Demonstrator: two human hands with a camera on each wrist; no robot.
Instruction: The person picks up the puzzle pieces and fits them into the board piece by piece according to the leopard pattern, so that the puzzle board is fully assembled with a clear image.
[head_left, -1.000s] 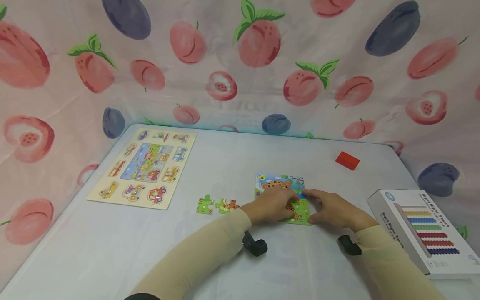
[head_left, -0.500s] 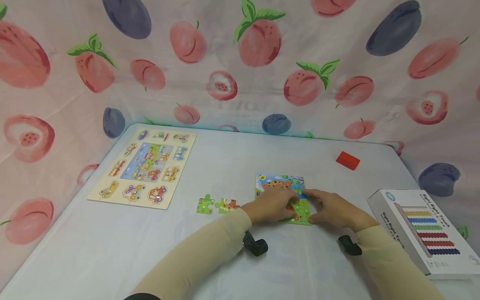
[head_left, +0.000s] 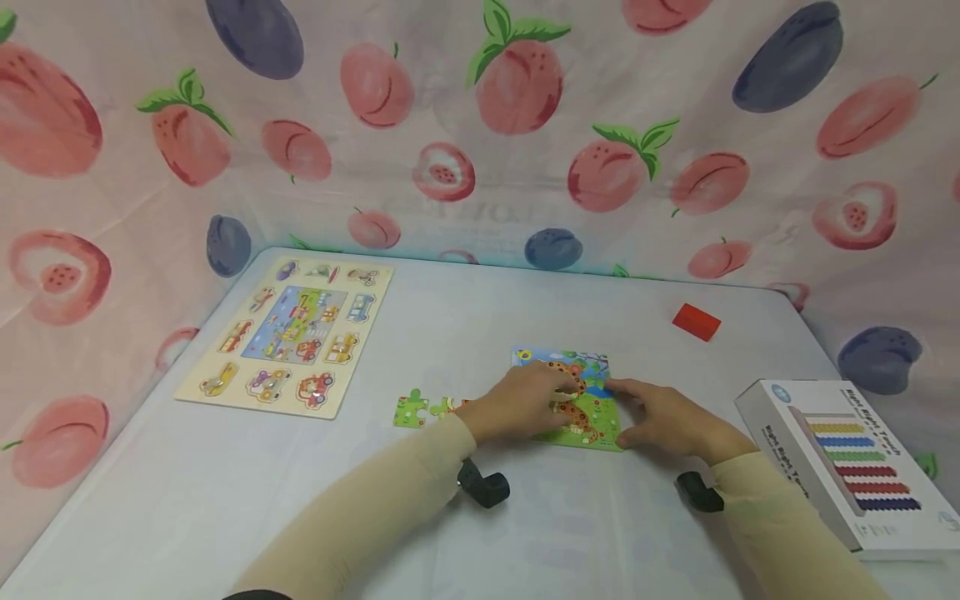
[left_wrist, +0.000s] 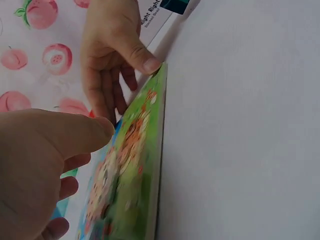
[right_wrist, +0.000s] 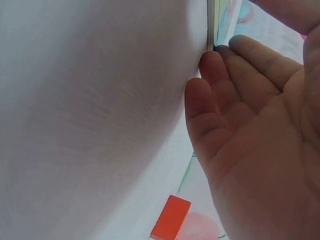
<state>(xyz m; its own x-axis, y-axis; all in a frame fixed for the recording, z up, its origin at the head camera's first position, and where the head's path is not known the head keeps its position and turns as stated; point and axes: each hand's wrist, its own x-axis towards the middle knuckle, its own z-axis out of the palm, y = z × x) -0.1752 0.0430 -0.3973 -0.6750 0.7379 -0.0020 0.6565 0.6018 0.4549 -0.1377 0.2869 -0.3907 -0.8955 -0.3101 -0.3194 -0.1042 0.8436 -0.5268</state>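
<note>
A flat jigsaw puzzle (head_left: 606, 415) with a spotted animal on green grass under a blue sky lies on the table. My left hand (head_left: 517, 404) hovers over its left part with relaxed fingers, hiding some of the picture; the left wrist view shows that hand (left_wrist: 40, 165) with nothing in its fingers, beside the puzzle (left_wrist: 135, 175). My right hand (head_left: 667, 421) rests at the right edge, its thumb touching the near corner and its fingers further up that side. Left of the puzzle lie a green jigsaw piece (head_left: 410, 411) and a second piece (head_left: 441, 408), partly covered by my left hand.
A wooden peg puzzle board (head_left: 351, 329) with vehicle pictures lies at the left. A red block (head_left: 697, 322) sits at the back right. The white box (head_left: 813, 467) with printed coloured bead rows stands right of my right forearm. A fruit-print cloth (head_left: 495, 183) hangs behind.
My left hand has shifted left across the puzzle, uncovering more of the spotted animal and covering more of the second loose piece. My right hand has stayed at the right edge.
</note>
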